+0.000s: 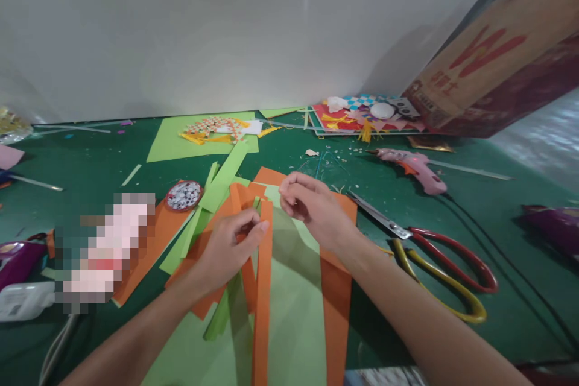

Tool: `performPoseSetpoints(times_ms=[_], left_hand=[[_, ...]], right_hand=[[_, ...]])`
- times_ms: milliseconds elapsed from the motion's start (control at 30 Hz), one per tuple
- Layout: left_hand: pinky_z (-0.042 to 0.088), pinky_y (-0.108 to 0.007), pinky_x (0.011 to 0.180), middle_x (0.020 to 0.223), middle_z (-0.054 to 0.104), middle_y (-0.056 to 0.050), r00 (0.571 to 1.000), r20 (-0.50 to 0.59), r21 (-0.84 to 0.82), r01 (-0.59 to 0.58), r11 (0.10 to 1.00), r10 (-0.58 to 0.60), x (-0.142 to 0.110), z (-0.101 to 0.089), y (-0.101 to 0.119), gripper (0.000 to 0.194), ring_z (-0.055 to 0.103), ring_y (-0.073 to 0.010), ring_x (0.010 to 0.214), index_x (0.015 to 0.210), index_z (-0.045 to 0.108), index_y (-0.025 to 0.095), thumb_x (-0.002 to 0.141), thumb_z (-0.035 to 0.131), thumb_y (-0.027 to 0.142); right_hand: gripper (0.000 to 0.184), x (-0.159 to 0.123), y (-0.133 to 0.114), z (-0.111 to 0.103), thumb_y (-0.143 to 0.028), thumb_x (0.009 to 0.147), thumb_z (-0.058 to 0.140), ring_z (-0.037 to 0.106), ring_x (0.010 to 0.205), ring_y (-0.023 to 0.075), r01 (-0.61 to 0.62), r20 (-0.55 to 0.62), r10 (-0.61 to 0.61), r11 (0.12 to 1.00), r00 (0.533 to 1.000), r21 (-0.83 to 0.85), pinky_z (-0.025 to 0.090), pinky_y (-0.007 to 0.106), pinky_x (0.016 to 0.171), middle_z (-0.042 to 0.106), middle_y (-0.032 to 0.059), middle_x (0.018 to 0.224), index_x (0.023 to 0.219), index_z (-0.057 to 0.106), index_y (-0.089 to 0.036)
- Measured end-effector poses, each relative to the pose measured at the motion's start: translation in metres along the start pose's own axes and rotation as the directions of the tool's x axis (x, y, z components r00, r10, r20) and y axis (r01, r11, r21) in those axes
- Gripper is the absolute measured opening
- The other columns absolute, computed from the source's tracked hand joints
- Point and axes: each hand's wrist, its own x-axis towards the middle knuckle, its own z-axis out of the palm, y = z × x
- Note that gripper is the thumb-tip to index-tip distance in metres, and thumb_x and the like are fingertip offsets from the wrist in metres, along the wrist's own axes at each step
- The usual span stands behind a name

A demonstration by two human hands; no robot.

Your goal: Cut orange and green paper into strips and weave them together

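My left hand (230, 247) pinches the top of a long orange paper strip (262, 313) that runs down toward me. Under and around it lie more orange strips (337, 295) and green strips (221, 184) on a light green sheet (294, 313). My right hand (312, 202) hovers just to the right with its fingers curled and pressed together; what it holds, if anything, is too small to make out. Both hands are a few centimetres apart above the paper pile.
Red-and-yellow-handled scissors (434, 253) lie to the right on the green mat (452, 205). A pink glue gun (414, 167) is behind them, with a cardboard box (497, 66) at back right. A round tin of googly eyes (183, 195) sits left; woven paper craft (217, 128) lies at the back.
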Motion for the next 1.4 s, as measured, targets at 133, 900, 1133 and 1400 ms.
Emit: performPoseSetpoints(times_ms=[133, 900, 1133, 1400], left_hand=[[0.026, -0.022, 0.046, 0.055, 0.031, 0.006, 0.983, -0.174, -0.049, 0.055, 0.997, -0.063, 0.0, -0.001, -0.003, 0.032, 0.03, -0.0077, 0.048, 0.061, 0.037, 0.019, 0.087, 0.046, 0.036], [0.04, -0.025, 0.05, 0.061, 0.056, -0.001, 0.978, -0.145, -0.339, 0.094, 0.936, -0.151, 0.001, -0.002, -0.003, 0.039, 0.05, -0.0113, 0.051, 0.063, 0.053, 0.018, 0.089, 0.041, 0.044], [0.047, -0.025, 0.061, 0.061, 0.059, 0.001, 0.984, -0.108, -0.238, 0.11, 0.965, -0.139, 0.003, -0.002, 0.005, 0.028, 0.056, -0.0125, 0.058, 0.064, 0.056, 0.018, 0.083, 0.052, 0.038], [0.046, -0.023, 0.054, 0.058, 0.06, 0.001, 0.991, -0.083, -0.165, 0.091, 0.982, -0.106, 0.001, 0.0, 0.002, 0.031, 0.057, -0.0112, 0.053, 0.061, 0.051, 0.018, 0.085, 0.05, 0.036]], right_hand=[[0.024, -0.001, -0.005, -0.005, -0.04, 0.071, 0.063, 0.034, 0.037, 0.0044, -0.087, 0.175, 0.119, 0.98, 0.977, -0.181, 0.016, 0.022, 0.038, 0.043, -0.0077, 0.046, 0.066, 0.052, -0.019], [0.013, -0.005, -0.005, -0.004, -0.033, 0.078, 0.059, 0.062, 0.08, 0.0165, 0.343, 0.1, -0.33, 0.923, 0.939, -0.173, 0.048, 0.03, 0.066, 0.065, 0.0031, 0.085, 0.085, 0.056, -0.023], [0.008, -0.013, 0.004, 0.008, -0.028, 0.083, 0.051, 0.062, 0.083, 0.0164, 0.336, 0.254, -0.256, 0.874, 0.932, -0.351, 0.046, 0.032, 0.075, 0.064, 0.0026, 0.085, 0.088, 0.056, -0.023], [0.021, -0.005, 0.002, 0.003, -0.038, 0.075, 0.063, 0.059, 0.065, 0.0131, 0.186, 0.291, -0.095, 0.935, 0.952, -0.302, 0.046, 0.029, 0.064, 0.06, -0.0007, 0.068, 0.076, 0.054, -0.02]])
